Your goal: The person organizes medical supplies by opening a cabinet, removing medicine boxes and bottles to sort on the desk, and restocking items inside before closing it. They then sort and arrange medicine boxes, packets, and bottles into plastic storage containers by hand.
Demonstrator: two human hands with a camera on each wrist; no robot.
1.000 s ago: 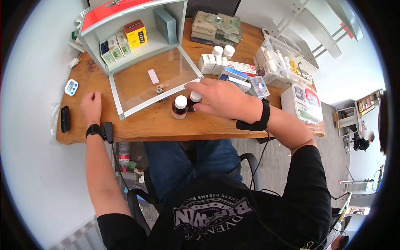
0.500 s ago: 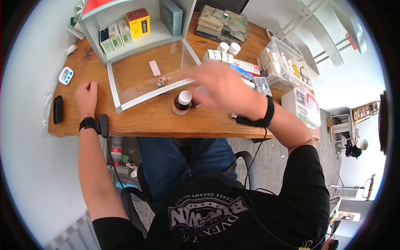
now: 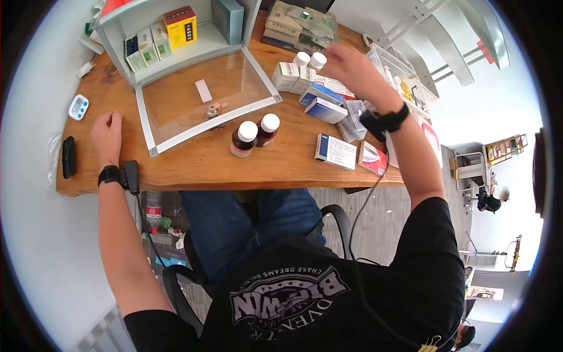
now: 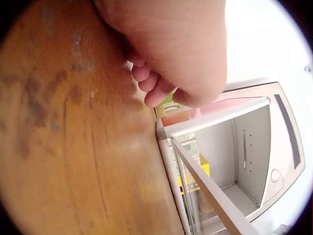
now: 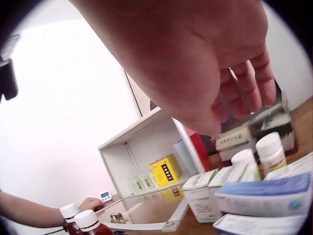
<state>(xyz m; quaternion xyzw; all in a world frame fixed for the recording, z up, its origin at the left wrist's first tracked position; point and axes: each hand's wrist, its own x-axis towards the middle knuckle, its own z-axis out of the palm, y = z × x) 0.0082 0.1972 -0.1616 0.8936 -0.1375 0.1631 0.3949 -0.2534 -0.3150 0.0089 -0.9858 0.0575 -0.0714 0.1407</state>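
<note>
My right hand (image 3: 359, 71) is raised over the back right of the table, beside two white bottles (image 5: 270, 149) and small medicine boxes (image 3: 316, 94). Its fingers hang loosely bent in the right wrist view, with nothing in them. Two brown bottles with white caps (image 3: 244, 141) stand side by side near the front, away from both hands. The left hand (image 3: 108, 138) rests on the tabletop with its fingers loosely curled, holding nothing. Behind the brown bottles, the framed clear door (image 3: 176, 102) of a medicine cabinet (image 3: 120, 35) lies folded down, with a pink strip (image 3: 203, 91) over it.
Inside the cabinet are a yellow box (image 3: 180, 29), several green-white boxes and a grey-blue box (image 3: 227, 20). Two flat boxes (image 3: 335, 151) lie at the front right. A clear bin (image 3: 404, 79) stands right, a timer (image 3: 78, 107) and black case (image 3: 69, 157) left.
My right hand has left the brown bottles and moved back and right, above the white bottles. Flat boxes at the front right have come into sight. The left hand stays on the table.
</note>
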